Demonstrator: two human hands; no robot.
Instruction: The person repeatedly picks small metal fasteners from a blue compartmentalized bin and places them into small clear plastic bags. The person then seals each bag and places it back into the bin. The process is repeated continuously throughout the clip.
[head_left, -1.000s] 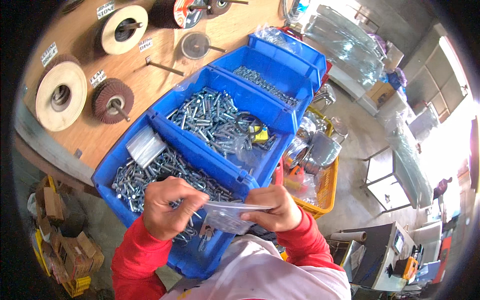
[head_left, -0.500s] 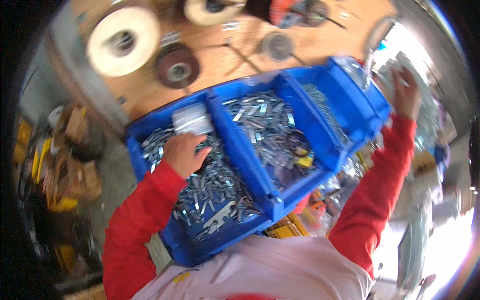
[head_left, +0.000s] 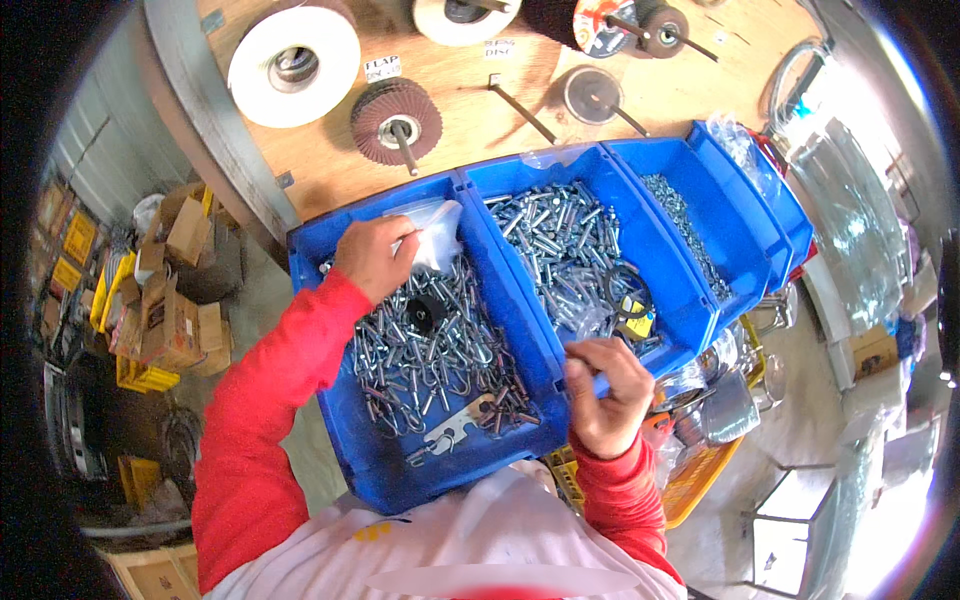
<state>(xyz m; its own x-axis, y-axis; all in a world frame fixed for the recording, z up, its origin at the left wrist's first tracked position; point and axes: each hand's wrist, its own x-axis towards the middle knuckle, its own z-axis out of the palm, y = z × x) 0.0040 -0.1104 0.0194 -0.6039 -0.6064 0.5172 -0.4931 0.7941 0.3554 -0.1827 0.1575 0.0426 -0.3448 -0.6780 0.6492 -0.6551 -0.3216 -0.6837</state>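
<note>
My left hand [head_left: 374,257] reaches into the left blue bin [head_left: 455,482], its fingers closed on the edge of a clear plastic bag [head_left: 436,235]. Below the hand lie many loose metal hook-shaped bolts [head_left: 440,345], a black round piece [head_left: 425,313] and a flat silver plate with cut-outs [head_left: 458,430]. My right hand [head_left: 610,398] is over the front of the bins near the divider, fingers curled in; whether anything is in them is hidden. The middle bin [head_left: 665,300] beyond it holds short metal pins or bolts [head_left: 555,235], a black ring and a yellow tag.
A third blue bin [head_left: 745,235] at the right holds small hardware. Behind the bins, a wooden board [head_left: 540,75] carries abrasive discs [head_left: 396,122] and a white wheel [head_left: 295,65] on protruding rods. Cardboard boxes [head_left: 165,320] stand at the left; an orange crate [head_left: 705,483] is below right.
My right hand has come from the far right to the front of the middle bin. The left hand has moved slightly and now closes on the bag, which is lifted out of its flat shape.
</note>
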